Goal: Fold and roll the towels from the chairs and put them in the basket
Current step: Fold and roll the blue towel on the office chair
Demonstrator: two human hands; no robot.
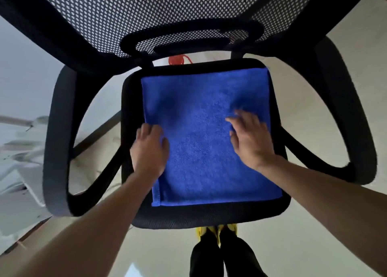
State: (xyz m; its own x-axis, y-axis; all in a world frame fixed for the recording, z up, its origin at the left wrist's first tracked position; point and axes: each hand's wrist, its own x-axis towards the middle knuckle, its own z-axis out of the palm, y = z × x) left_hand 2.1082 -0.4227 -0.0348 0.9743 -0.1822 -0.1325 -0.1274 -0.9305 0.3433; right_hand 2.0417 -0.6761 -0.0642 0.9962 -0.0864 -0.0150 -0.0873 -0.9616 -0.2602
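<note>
I look straight down on a black chair (209, 216) with a mesh back and curved armrests. A blue towel (205, 134) lies spread flat on its seat and covers nearly all of the cushion; only a thin black border of the seat shows around it. The towel's left edge has a stitched hem that runs down to the near left corner.

My left hand (149, 149) rests on the towel's left edge, about halfway along it. The fingers curl down over that edge, with the thumb lying on top of the cloth, so the hand looks clenched on the hem, though the fingertips are hidden under the knuckles and I cannot see how much cloth they hold.

My right hand (250, 138) lies palm down on the right half of the towel, fingers released and spread, pointing away from me. The fingertips are blurred. It grasps nothing; it only presses flat on the cloth.

Both forearms are bare and reach in from the bottom of the view. Below the seat's front edge I see my dark trouser legs and yellow shoes (217, 231) on a pale floor. Behind the seat, under the backrest, a small red thing (177, 60) sits on the floor; I cannot tell what it is.
</note>
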